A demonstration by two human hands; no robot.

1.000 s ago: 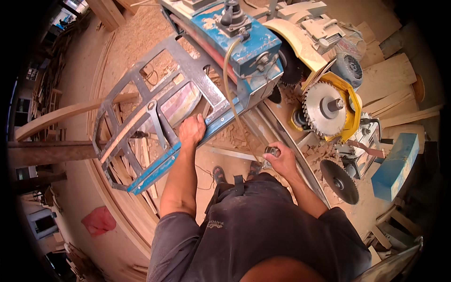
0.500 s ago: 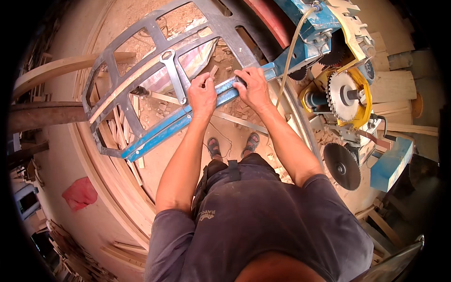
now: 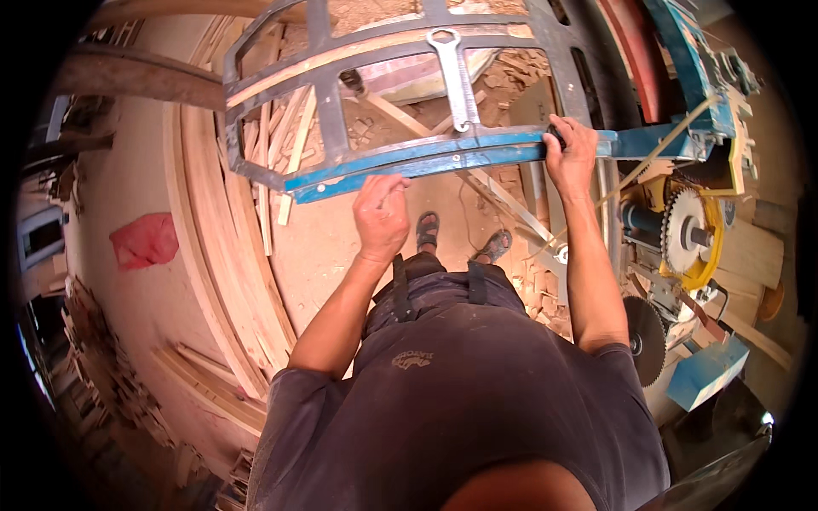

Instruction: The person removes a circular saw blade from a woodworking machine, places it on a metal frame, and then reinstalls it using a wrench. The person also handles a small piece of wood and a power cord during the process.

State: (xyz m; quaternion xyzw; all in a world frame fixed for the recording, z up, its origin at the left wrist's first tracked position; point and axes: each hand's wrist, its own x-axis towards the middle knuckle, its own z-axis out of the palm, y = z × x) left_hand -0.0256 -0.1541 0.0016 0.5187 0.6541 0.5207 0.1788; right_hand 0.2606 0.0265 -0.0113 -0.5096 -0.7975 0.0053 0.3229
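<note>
A long blue metal rail runs along the near edge of a dark, slotted metal frame. My right hand is closed around a black knob near the rail's right end. Just on the near side of the rail, my left hand has its fingers curled together in a pinch; whatever they hold, if anything, is hidden. A large silver wrench lies on the frame, its ring end away from me and its lower end by the rail.
At right stand a toothed saw blade in a yellow guard and a dark saw blade below. Long planks lie at left, beside a red cloth. A yellowish hose crosses near the rail.
My left hand has come off the rail, down and toward me. The right hand stays on the black knob. The view has swung, so frame and wrench appear farther right.
</note>
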